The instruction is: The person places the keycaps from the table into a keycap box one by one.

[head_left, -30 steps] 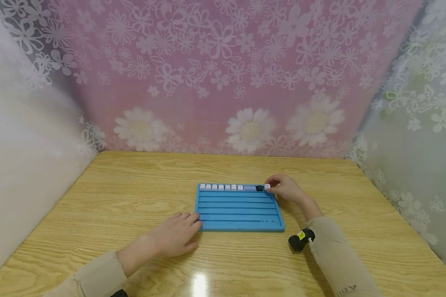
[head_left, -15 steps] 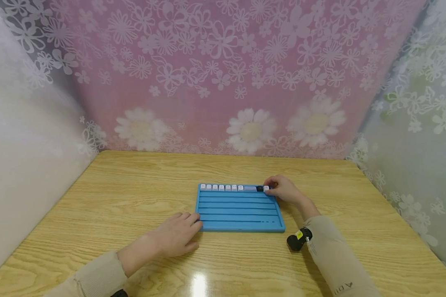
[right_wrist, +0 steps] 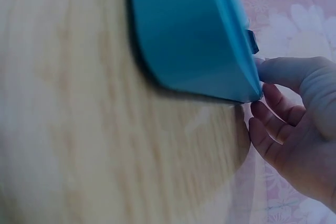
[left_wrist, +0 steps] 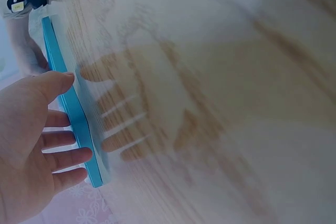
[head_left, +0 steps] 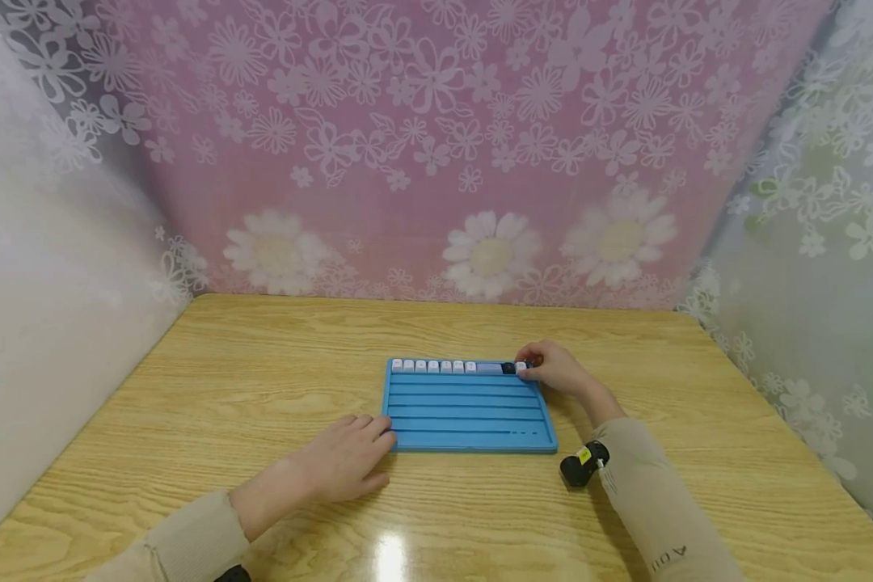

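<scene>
A blue keycap tray [head_left: 466, 414] with ridged rows lies on the table, several white keycaps [head_left: 432, 366] lined up in its top row. Beyond them in that row sit a long lavender keycap [head_left: 490, 368] and a black keycap [head_left: 508, 369]. My right hand [head_left: 558, 370] is at the tray's far right corner, thumb and fingers pinching a white keycap [head_left: 521, 368] beside the black one. In the right wrist view the thumb hides that keycap. My left hand [head_left: 345, 459] rests with loose, extended fingers against the tray's left edge, touching its blue side [left_wrist: 79, 119].
The wooden table [head_left: 276, 347] surrounds the tray. Behind it stands a pink flowered backdrop [head_left: 422, 202], with pale walls at left and right. A black wrist camera [head_left: 584, 466] is strapped to the right sleeve.
My right hand has shifted slightly left with the white keycap, which now sits closer to the black one. My left hand and the tray have hardly moved.
</scene>
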`<state>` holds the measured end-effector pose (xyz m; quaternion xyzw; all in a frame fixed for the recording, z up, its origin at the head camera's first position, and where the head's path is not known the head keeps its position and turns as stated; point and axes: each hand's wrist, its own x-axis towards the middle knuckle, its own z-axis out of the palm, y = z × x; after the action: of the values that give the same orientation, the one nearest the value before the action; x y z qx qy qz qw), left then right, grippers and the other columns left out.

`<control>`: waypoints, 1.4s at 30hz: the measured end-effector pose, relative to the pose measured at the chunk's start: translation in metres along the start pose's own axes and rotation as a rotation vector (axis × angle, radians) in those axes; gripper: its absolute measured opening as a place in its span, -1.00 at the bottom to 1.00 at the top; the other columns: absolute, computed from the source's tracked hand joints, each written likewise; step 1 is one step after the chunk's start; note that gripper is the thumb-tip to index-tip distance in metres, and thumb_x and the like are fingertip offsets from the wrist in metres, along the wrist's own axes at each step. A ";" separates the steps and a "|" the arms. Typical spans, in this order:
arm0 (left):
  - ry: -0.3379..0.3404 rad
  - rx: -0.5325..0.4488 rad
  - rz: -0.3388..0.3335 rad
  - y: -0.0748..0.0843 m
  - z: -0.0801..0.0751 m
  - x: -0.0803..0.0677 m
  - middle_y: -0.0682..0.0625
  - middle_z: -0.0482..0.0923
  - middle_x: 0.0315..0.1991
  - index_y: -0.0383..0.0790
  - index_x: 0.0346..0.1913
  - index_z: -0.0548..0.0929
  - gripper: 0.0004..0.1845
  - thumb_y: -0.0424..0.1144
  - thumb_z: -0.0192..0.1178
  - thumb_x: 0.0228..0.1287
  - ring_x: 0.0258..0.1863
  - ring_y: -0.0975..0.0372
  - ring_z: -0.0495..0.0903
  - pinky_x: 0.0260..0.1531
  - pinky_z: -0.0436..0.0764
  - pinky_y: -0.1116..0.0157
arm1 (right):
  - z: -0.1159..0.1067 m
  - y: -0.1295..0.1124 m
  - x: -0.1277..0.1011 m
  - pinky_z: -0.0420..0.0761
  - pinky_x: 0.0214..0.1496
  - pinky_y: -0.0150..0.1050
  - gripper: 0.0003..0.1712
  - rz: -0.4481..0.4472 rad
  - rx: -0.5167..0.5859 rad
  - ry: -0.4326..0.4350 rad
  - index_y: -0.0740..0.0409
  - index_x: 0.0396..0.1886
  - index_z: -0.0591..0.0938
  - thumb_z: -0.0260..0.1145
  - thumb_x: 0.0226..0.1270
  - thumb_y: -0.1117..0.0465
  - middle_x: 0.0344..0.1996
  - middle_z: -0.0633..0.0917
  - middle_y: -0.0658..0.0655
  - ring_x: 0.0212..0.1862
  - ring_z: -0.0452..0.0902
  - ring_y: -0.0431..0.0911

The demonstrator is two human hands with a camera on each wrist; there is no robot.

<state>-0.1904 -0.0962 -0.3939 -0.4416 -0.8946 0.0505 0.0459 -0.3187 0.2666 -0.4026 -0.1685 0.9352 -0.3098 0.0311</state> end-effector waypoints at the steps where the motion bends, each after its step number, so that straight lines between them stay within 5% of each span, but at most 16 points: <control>1: -0.001 -0.001 0.000 0.000 0.000 0.000 -0.05 0.39 -0.02 -0.21 -0.01 0.46 -0.57 0.06 0.12 0.26 -0.06 0.14 0.43 -0.04 0.48 0.18 | 0.000 0.000 0.000 0.37 -0.23 -0.14 -0.74 0.002 0.000 -0.001 0.29 -0.13 0.59 0.31 0.19 0.28 -0.28 0.54 0.17 -0.26 0.33 0.00; 11: 0.013 -0.010 0.011 0.000 -0.001 0.001 -0.06 0.40 -0.03 -0.20 -0.05 0.47 -0.59 0.06 0.13 0.24 -0.09 0.14 0.44 -0.05 0.49 0.18 | -0.008 0.003 -0.010 0.47 -0.14 -0.10 -0.65 0.028 0.057 -0.014 0.32 -0.03 0.53 0.30 0.20 0.27 -0.19 0.56 0.20 -0.16 0.43 0.03; 21: 0.031 -0.038 -0.002 -0.001 0.000 -0.001 -0.08 0.41 -0.02 -0.24 -0.01 0.48 -0.56 0.03 0.15 0.23 -0.05 0.10 0.45 -0.03 0.49 0.14 | -0.042 -0.001 -0.031 0.46 -0.03 -0.01 -0.62 -0.004 0.024 -0.030 0.36 0.05 0.49 0.17 0.34 0.21 -0.11 0.56 0.23 -0.07 0.45 0.08; 29: 0.027 -0.035 0.001 0.000 -0.001 -0.002 -0.11 0.41 0.03 -0.25 0.04 0.47 -0.53 0.04 0.15 0.23 0.00 0.08 0.45 0.01 0.47 0.13 | -0.066 0.001 -0.061 0.49 -0.03 0.02 -0.56 -0.008 0.018 -0.072 0.38 0.09 0.45 0.12 0.39 0.12 -0.04 0.54 0.27 0.00 0.45 0.12; 42: 0.018 -0.019 0.010 0.002 -0.002 0.000 -0.10 0.41 0.02 -0.26 0.02 0.47 -0.54 0.04 0.13 0.24 -0.01 0.09 0.44 0.00 0.47 0.14 | -0.086 0.009 -0.116 0.54 -0.23 -0.20 -0.64 0.031 -0.010 -0.070 0.39 -0.01 0.49 0.21 0.32 0.21 -0.24 0.60 0.13 -0.19 0.50 -0.04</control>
<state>-0.1891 -0.0948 -0.3919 -0.4467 -0.8925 0.0384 0.0495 -0.2260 0.3610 -0.3438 -0.1650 0.9376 -0.2984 0.0680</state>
